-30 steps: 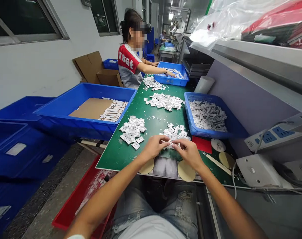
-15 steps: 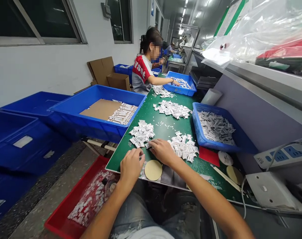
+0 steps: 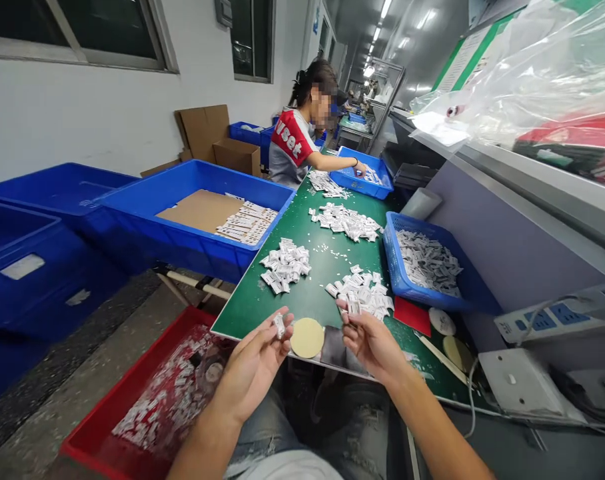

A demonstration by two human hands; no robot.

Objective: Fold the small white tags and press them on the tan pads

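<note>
My left hand point(image 3: 255, 363), palm turned up, pinches a small white plastic piece point(image 3: 279, 325) between thumb and fingers above the table's front edge. My right hand point(image 3: 375, 343) is closed at the near side of the right pile of white plastic pieces point(image 3: 365, 290). Its fingertips are pinched on another small white piece point(image 3: 353, 307), partly covered by the fingers. Between the hands a round cream-coloured disc point(image 3: 307, 338) lies at the table edge. A second pile of white pieces point(image 3: 285, 265) sits beyond my left hand.
On the green table point(image 3: 327, 270) are more white heaps point(image 3: 350, 221) and a blue basket of pieces point(image 3: 392, 263). A blue tub point(image 3: 192, 230) stands left, a red bin point(image 3: 102, 407) below. A co-worker point(image 3: 295, 143) reaches into a blue tray point(image 3: 355, 187). A power strip point(image 3: 557, 317) is at right.
My right hand has moved from the left pile to the right pile. My left hand has turned palm up and now shows a white piece in its fingers. The camera view has shifted slightly.
</note>
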